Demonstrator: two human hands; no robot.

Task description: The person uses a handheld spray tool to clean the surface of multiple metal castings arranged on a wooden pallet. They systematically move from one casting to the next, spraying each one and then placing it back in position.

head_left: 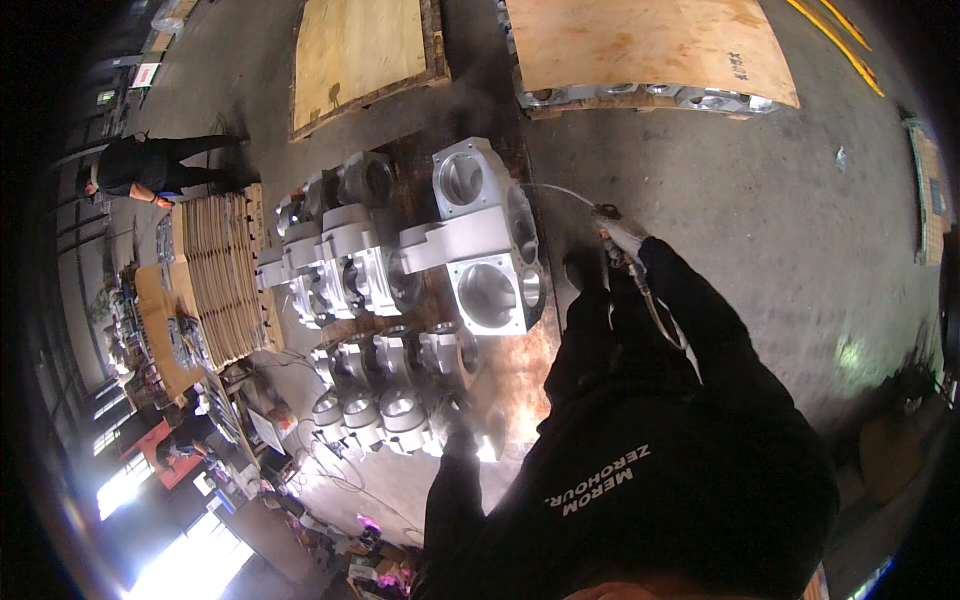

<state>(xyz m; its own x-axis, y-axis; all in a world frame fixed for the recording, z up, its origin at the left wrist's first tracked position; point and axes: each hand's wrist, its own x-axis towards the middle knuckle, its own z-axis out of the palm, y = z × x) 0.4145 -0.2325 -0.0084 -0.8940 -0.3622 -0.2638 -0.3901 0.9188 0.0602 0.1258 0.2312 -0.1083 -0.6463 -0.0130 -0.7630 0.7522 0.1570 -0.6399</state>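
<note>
My right hand [625, 238] is closed around an air blow gun [606, 213]. Its thin bent nozzle tube reaches left toward a big silver metal casting [485, 228] with wide round bores, and a hose [660, 318] hangs below the grip. At the near end of a row of smaller castings [404, 412] is my left hand [456, 418], low and blurred; its fingers cannot be made out, nor whether it touches the metal. More large castings [345, 262] stand left of the big one.
The castings stand on a brown board [525, 370]. Ahead are pallets topped with a plywood sheet [360, 55] and another plywood sheet [650, 45] over more castings. Stacked cardboard [222, 275] stands at left, near a person in dark clothes [150, 168]. Cables [350, 480] lie on the floor.
</note>
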